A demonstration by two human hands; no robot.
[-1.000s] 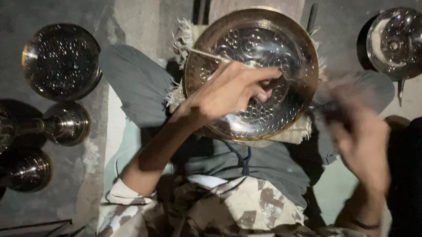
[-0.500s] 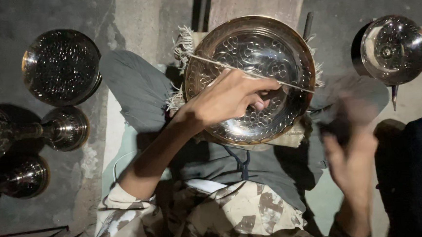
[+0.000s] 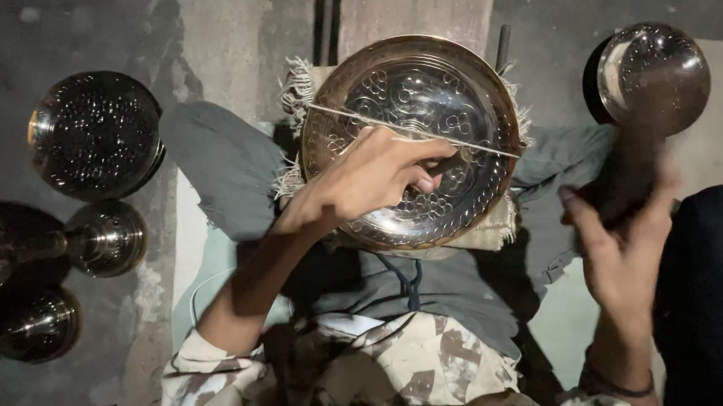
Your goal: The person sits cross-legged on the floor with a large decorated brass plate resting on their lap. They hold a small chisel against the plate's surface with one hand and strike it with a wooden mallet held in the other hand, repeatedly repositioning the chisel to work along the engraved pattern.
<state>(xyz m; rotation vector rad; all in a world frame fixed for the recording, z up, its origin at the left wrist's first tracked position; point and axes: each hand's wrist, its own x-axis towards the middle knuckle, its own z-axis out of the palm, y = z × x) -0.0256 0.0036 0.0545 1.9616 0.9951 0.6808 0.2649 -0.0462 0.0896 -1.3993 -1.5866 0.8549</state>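
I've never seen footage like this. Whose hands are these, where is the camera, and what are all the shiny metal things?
The camera sits on a person's head and looks straight down at their lap, so both hands belong to the wearer. No machine is involved. The left hand rests inside a large engraved metal bowl and pinches a thin pointed tool; I cannot tell its exact kind. The bowl sits on a fringed cloth over the knees. The right hand is blurred with motion and grips a dark handle, seemingly a hammer, though the blur hides it. On the floor lie a round dimpled metal bowl, two goblet-shaped vessels, and another shiny bowl at the right.
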